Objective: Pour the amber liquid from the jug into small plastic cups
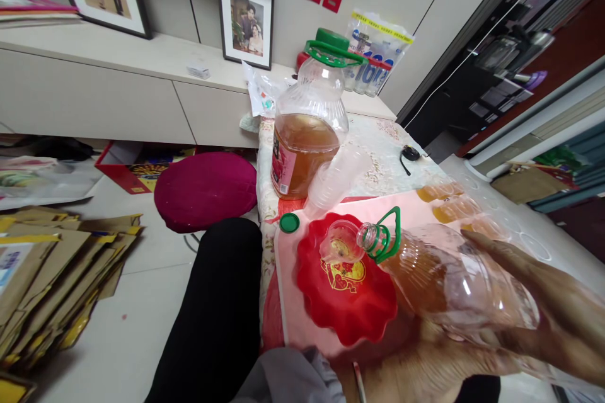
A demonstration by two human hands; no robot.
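Tilted jug (pixel 439 277), cap off, mouth pointing left and slightly down over a small clear cup (pixel 336 244) that sits on the red scalloped plate (pixel 350 315). Amber liquid fills the jug's lower side. The green handle ring at its neck is flipped up.

Right hand (pixel 553 308) wraps the jug's base end from the right, fingers spread over the top, gripping. Left hand (pixel 425 359) supports the jug from underneath at the near edge of frame, palm up against it, grey sleeve cuff at the wrist.

Edges: the plate sits near the table's (pixel 543 245) near-left corner, on a pink mat; its left rim is close to the table's left edge. Green cap (pixel 289 222) lies on the mat just left of the plate, almost at that edge. Beyond the edge: a black-clad leg, then open floor.

Far of the plate: a stack of clear cups (pixel 333 182) lying on its side, touching or nearly touching the second jug (pixel 309 132), upright, capped, roughly half full. Right of the plate: several filled cups (pixel 454 204) in a row. Open tabletop lies far right; a small black item is near the far edge.
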